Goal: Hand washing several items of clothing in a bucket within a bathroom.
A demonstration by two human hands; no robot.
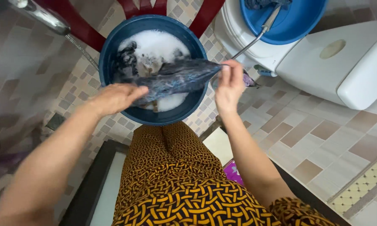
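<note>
I have a wet dark blue cloth stretched between my two hands, hanging just over the near half of the dark blue basin of soapy water. It looks limp and soaked, so I judge it heavier than it seems, slippery with suds, and best taken by a bunched end rather than a flat edge. My right hand pinches the right end, its grip closed on a gathered fold. My left hand lies over the left end at the basin's near rim, fingers flat on the fabric; its grip looks loosely closed on the cloth. More dark laundry sits in the foam at the far left of the basin. Farther right stands a white toilet with a bright blue bowl on it and a hose sprayer. Tiled floor surrounds everything.
</note>
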